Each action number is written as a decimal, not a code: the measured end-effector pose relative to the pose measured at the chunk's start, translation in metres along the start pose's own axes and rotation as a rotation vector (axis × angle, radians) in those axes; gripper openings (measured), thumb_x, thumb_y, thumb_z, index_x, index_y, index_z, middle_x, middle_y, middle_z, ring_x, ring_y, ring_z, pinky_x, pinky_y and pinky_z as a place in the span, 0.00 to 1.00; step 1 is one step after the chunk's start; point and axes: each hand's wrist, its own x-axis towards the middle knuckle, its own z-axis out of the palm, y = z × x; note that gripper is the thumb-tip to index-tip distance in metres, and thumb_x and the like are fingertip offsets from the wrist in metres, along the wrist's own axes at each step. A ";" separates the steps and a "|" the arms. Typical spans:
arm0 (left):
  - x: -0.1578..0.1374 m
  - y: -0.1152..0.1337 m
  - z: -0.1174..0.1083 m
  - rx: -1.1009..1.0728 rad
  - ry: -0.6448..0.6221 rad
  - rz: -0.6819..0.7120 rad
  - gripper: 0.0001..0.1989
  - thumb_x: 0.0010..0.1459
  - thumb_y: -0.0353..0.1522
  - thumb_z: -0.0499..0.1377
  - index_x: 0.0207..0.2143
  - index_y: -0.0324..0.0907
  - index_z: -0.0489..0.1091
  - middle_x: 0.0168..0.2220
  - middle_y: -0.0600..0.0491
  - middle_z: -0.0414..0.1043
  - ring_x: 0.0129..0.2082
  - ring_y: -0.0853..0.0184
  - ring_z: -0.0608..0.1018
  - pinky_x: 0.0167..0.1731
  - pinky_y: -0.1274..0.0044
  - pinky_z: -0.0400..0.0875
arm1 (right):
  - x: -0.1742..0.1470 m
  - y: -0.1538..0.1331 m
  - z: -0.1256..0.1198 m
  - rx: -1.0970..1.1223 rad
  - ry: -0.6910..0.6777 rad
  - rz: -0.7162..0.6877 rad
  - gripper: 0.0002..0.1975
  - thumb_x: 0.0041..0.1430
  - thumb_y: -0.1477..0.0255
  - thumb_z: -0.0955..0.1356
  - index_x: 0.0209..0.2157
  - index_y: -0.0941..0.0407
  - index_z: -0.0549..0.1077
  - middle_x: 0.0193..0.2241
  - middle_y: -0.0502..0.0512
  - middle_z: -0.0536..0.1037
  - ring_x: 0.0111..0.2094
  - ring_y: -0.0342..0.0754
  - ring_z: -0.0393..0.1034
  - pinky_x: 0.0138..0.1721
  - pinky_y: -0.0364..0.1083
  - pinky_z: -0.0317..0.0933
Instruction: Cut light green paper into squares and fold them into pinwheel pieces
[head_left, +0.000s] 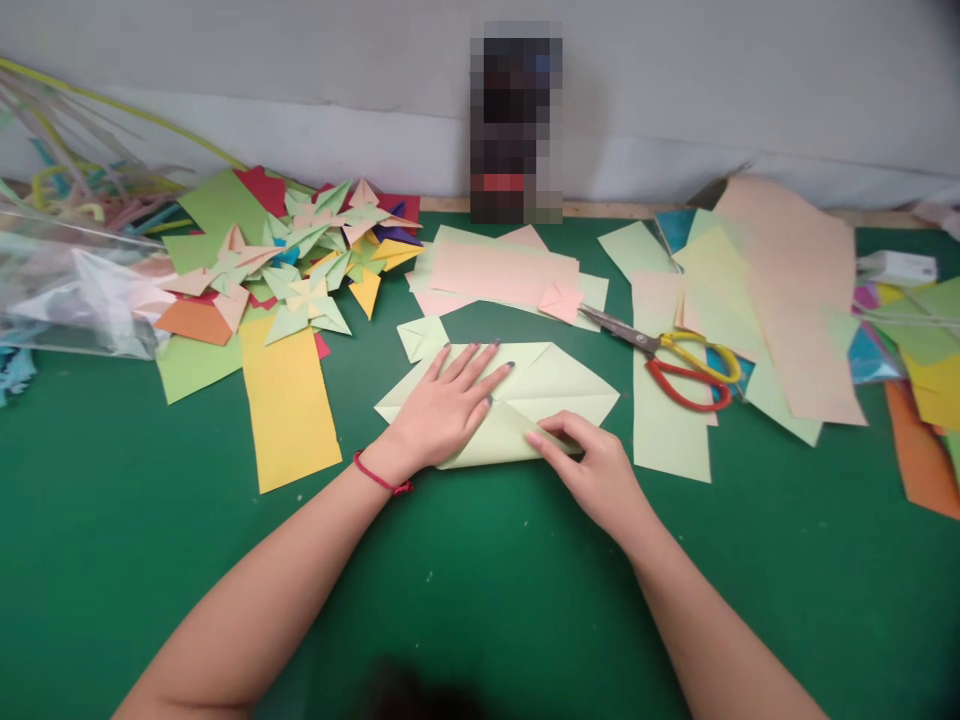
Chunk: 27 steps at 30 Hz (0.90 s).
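- Two bare hands work at one pale green sheet of paper (547, 380), which lies on the green tabletop (480, 600), straight in front of the person, creased and folded into a wide pointed shape.
- On its left half rests the left hand (442, 415), palm down with fingers spread, pressing the sheet flat and clasping nothing; a red cord bracelet (375, 480) circles that wrist.
- At the lower right edge, the right hand (604, 470) pinches a folded flap of the same sheet between thumb and forefinger.
- Just beyond the left fingertips I see a small folded pale green square (422, 338), set against the sheet's upper left edge.
- Farther back lies a stack of pink and pale green paper (495, 270), a small folded pink piece (559, 302) on its right end.
- Close to that piece point the scissors (652, 345), one handle loop yellow, the other red, lying across pale green strips (671, 440).
- Off to the left, folded paper stars (307, 300) pile over coloured sheets, with a yellow rectangle of paper (291, 410) nearer the person and a clear plastic bag (75, 290) alongside.
- Over on the right, large peach sheets (795, 290) overlap pale green ones.
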 end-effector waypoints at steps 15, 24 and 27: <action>0.001 -0.001 -0.003 -0.090 -0.023 -0.042 0.23 0.65 0.36 0.36 0.62 0.49 0.48 0.65 0.57 0.41 0.64 0.66 0.45 0.62 0.64 0.40 | -0.002 0.003 0.014 -0.378 0.075 -0.073 0.13 0.62 0.66 0.60 0.24 0.55 0.63 0.22 0.50 0.68 0.28 0.46 0.63 0.34 0.47 0.53; 0.001 0.000 -0.003 -0.033 -0.026 -0.026 0.24 0.64 0.34 0.39 0.62 0.48 0.47 0.65 0.55 0.39 0.64 0.63 0.45 0.61 0.63 0.40 | -0.001 0.002 0.016 -0.313 0.105 -0.038 0.11 0.60 0.66 0.62 0.25 0.55 0.64 0.25 0.50 0.68 0.28 0.45 0.63 0.35 0.46 0.54; 0.001 0.000 -0.002 -0.020 -0.029 -0.026 0.24 0.63 0.33 0.40 0.62 0.48 0.46 0.65 0.55 0.39 0.64 0.62 0.45 0.61 0.62 0.41 | -0.001 0.001 0.017 -0.320 0.111 -0.029 0.11 0.60 0.66 0.62 0.24 0.55 0.63 0.25 0.50 0.68 0.29 0.45 0.63 0.35 0.46 0.54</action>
